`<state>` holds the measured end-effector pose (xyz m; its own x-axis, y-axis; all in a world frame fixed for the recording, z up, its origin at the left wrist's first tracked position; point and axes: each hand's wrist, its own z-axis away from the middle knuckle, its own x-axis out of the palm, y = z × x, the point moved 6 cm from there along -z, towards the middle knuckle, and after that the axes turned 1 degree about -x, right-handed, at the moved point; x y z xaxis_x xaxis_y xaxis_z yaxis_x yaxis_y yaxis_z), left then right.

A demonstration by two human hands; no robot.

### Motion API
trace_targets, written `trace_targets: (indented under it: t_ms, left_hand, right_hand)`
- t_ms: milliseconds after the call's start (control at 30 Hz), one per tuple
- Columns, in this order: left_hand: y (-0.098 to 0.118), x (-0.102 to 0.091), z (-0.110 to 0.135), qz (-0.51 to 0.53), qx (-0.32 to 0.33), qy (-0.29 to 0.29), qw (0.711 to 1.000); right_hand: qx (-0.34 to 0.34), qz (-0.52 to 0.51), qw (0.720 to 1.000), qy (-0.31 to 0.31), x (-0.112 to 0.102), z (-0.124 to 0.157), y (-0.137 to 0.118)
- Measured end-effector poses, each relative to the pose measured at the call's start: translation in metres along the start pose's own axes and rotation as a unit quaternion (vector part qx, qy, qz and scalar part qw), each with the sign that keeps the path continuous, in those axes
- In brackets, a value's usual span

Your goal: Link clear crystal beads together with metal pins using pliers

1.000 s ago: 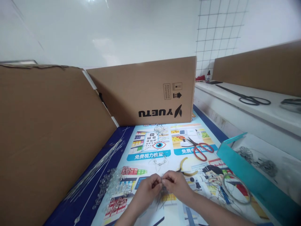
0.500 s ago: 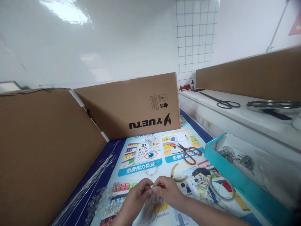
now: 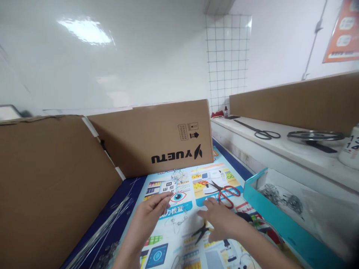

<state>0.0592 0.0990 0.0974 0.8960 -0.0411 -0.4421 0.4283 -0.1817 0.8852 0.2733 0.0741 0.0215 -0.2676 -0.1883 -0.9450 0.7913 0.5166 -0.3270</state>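
My left hand (image 3: 153, 211) is raised over the printed sheet, thumb and fingers pinched together. What lies at its fingertips is too thin to make out. My right hand (image 3: 223, 220) is palm down with its fingers spread, over the pliers (image 3: 200, 233). Their dark jaws point toward me and to the left, and the yellow handles are partly hidden under this hand. Just beyond the right fingers lie scissors with red handles (image 3: 231, 192). Between the hands, a clear beaded wire piece (image 3: 179, 222) rests on the sheet, with another wire piece (image 3: 178, 175) farther back.
Long thin wires (image 3: 103, 228) and clear beads (image 3: 108, 254) lie at the left. A teal-edged box (image 3: 276, 209) with coiled wire pieces (image 3: 280, 198) stands at the right. Cardboard (image 3: 168, 138) walls the back and left. Black scissors (image 3: 259, 130) lie on the white ledge (image 3: 283, 130).
My hands have come apart: the left has moved up and left, still pinched, while the right has opened and moved over the pliers. The pliers' jaws now show. The view has tilted up slightly.
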Motion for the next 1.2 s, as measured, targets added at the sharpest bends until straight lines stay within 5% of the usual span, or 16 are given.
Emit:
trace_targets:
  t_ms: [100, 200, 567, 1033, 1200]
  left_hand:
    - [-0.010, -0.003, -0.003, 0.005, -0.020, -0.004, 1.000]
    - [-0.019, -0.008, -0.005, -0.005, -0.027, -0.008, 1.000]
    - [-0.032, -0.021, -0.015, -0.089, 0.002, 0.027, 0.996]
    - [-0.033, -0.016, -0.020, -0.173, 0.050, 0.034, 0.983]
    - [-0.027, -0.003, -0.019, -0.182, 0.076, 0.024, 0.980]
  right_hand:
    - [0.031, 0.051, 0.996, -0.073, 0.020, -0.003, 0.016]
    - [0.022, 0.057, 0.995, -0.080, 0.027, -0.007, 0.020]
    - [-0.023, 0.095, 0.994, -0.050, 0.023, -0.007, 0.017]
    - [0.063, 0.107, 0.991, -0.054, 0.018, -0.005, 0.026]
    - [0.107, 0.015, 0.991, -0.079, 0.005, 0.004, 0.039]
